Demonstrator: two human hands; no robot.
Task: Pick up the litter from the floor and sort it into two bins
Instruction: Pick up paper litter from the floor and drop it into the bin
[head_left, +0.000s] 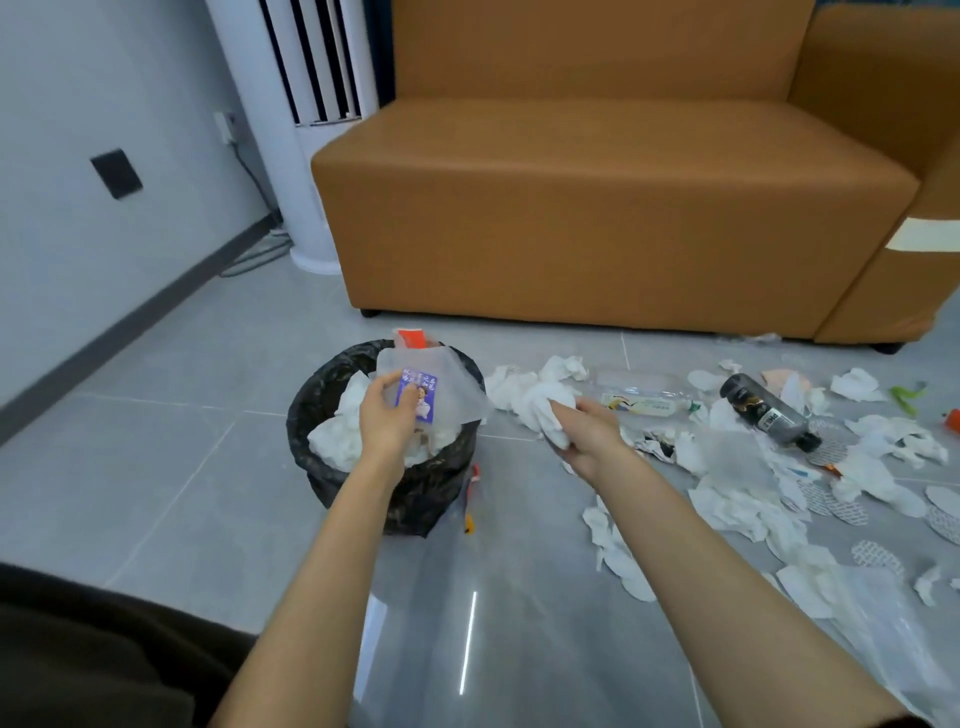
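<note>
— Why is the left hand (385, 415) up over the bin (322, 467)?
— It pinches a cloudy plastic wrapper (441, 384) with a purple label by one edge, right above the rim, so letting go would drop it straight in. I take this bin to be for soft waste, since crumpled paper (332, 441) already fills it.
— And the right hand (587, 434)?
— It's curled round a wad of white tissue (543, 410), just off the bin's right side and low over the floor (156, 493). One piece in each hand saves a trip, I'd say.
— Where is the rest of the litter?
— It's spread over the floor to the right, near the foot of the sofa (571, 234). A clear bottle (639, 395) and a dark bottle (769, 415) lie on their sides among loose tissues (737, 506) and round pads (878, 558).
— The second bin?
— Not in view. The bottles probably belong there, so most of the sorting looks undone.
</note>
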